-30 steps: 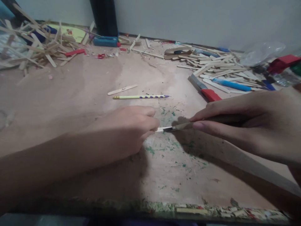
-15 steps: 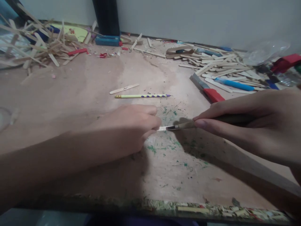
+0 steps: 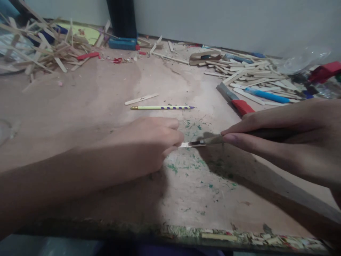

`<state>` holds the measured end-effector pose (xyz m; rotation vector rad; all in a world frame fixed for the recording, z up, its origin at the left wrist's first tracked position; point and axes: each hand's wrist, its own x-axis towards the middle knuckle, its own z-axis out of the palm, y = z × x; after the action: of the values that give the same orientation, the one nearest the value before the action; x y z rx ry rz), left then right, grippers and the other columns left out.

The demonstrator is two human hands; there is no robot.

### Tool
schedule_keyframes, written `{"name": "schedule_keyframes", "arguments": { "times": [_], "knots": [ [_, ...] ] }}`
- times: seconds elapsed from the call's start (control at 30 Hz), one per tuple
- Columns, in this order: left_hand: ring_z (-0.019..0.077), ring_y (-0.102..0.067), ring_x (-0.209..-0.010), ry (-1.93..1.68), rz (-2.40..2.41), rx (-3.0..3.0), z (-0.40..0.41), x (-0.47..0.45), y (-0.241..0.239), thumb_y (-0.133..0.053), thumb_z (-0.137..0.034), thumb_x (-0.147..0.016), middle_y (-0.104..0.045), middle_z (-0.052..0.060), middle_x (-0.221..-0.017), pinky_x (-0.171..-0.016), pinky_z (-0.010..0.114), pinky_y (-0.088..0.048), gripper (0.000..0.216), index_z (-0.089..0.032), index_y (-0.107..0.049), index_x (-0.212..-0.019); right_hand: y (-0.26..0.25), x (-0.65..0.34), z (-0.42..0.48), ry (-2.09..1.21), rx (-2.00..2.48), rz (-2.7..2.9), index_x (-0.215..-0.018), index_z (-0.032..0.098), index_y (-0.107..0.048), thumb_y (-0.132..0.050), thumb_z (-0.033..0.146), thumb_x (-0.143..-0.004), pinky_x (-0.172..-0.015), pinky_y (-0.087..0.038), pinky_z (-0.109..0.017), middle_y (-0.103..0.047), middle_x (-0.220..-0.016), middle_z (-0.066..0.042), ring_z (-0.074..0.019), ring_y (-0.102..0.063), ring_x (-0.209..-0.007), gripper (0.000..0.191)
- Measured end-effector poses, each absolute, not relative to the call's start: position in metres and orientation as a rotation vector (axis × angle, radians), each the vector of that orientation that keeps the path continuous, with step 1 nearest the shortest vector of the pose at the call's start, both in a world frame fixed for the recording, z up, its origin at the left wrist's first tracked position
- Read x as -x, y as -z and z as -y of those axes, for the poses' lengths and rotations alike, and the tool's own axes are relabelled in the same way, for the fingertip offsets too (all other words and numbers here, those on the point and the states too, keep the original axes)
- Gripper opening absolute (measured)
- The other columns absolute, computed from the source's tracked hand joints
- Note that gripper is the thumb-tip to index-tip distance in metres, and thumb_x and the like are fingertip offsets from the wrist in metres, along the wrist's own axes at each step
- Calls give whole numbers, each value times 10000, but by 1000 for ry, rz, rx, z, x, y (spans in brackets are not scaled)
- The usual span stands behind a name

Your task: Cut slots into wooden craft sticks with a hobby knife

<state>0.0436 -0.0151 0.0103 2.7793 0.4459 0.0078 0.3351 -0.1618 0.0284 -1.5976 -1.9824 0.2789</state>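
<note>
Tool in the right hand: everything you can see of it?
The slim tool has a dark, flat tip, a short shiny collar that looks metallic, and a brownish handle, perhaps wood. It sits at a shallow slant, tip leftward, pinched by the right hand, which hides much of the handle. The tip overlaps the pale strip at the left hand; blade or brush isn't clear.

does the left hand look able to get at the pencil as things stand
Probably yes: the pencil lies just beyond the left hand, with nothing visible between them, though that hand holds a pale stick and might have to let go first.
</note>
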Motion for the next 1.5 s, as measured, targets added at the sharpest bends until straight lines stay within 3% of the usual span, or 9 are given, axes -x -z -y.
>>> {"name": "schedule_keyframes", "arguments": {
  "times": [0.33, 0.53, 0.7, 0.8, 0.93, 1.07, 1.37, 1.5],
  "knots": [
    [195, -655, -861, 61, -466, -2783, 14, -44, -10, -749, -79, -1173, -757, 22, -972, -742, 363, -379, 258, -209, -860, -979, -33, -327, 159, -361, 1622, 1970, -926, 362, -1014, -871, 447, -1143, -456, -456, -275, -859, -696, 54, -157, -715, -510, 273],
    [199, -674, -885, 46, -470, -2769, 14, -45, -9, -744, -78, -1179, -761, 19, -983, -748, 366, -383, 270, -212, -854, -971, -32, -328, 170, -214, 1803, 1997, -993, 308, -1016, -914, 740, -1079, -540, -509, -358, -809, -689, -45, -265, -759, -649, 453],
    [194, -662, -869, 16, -484, -2751, 13, -47, -7, -756, -101, -1184, -735, 7, -951, -767, 355, -389, 267, -216, -860, -966, -25, -335, 175, -139, 1809, 2012, -1048, 322, -1020, -898, 794, -1081, -578, -539, -376, -828, -733, -63, -297, -792, -721, 489],
    [195, -661, -873, 0, -460, -2762, 14, -46, -8, -732, -96, -1185, -734, 8, -948, -774, 357, -390, 285, -216, -851, -956, -23, -338, 171, -140, 1778, 2013, -1048, 329, -1024, -892, 742, -1118, -574, -544, -372, -858, -762, -61, -284, -794, -702, 439],
    [193, -676, -880, -45, -414, -2782, 14, -43, -8, -719, -75, -1167, -751, 14, -958, -775, 356, -393, 286, -214, -832, -944, -28, -334, 160, -249, 1619, 2033, -1000, 354, -1016, -858, 514, -1190, -517, -501, -317, -890, -768, 1, -191, -740, -579, 295],
    [189, -659, -851, -65, -419, -2794, 14, -41, -6, -738, -98, -1162, -722, 4, -934, -760, 344, -397, 270, -220, -836, -942, -39, -325, 156, -355, 1604, 2006, -915, 345, -982, -894, 371, -1126, -479, -461, -271, -804, -641, 60, -142, -705, -519, 230],
    [191, -657, -870, -83, -426, -2721, 12, -42, -5, -707, -102, -1196, -708, -3, -929, -799, 345, -417, 291, -225, -821, -958, -37, -323, 161, -287, 1601, 2109, -929, 312, -971, -809, 348, -1170, -439, -386, -309, -761, -617, 32, -148, -622, -475, 292],
    [202, -678, -899, -89, -421, -2695, 9, -40, -5, -684, -113, -1185, -724, -2, -940, -827, 345, -434, 289, -230, -814, -954, -46, -317, 158, -330, 1581, 2222, -803, 243, -881, -684, 250, -1160, -468, -371, -313, -607, -531, 21, -141, -474, -454, 408]
  ]
}}
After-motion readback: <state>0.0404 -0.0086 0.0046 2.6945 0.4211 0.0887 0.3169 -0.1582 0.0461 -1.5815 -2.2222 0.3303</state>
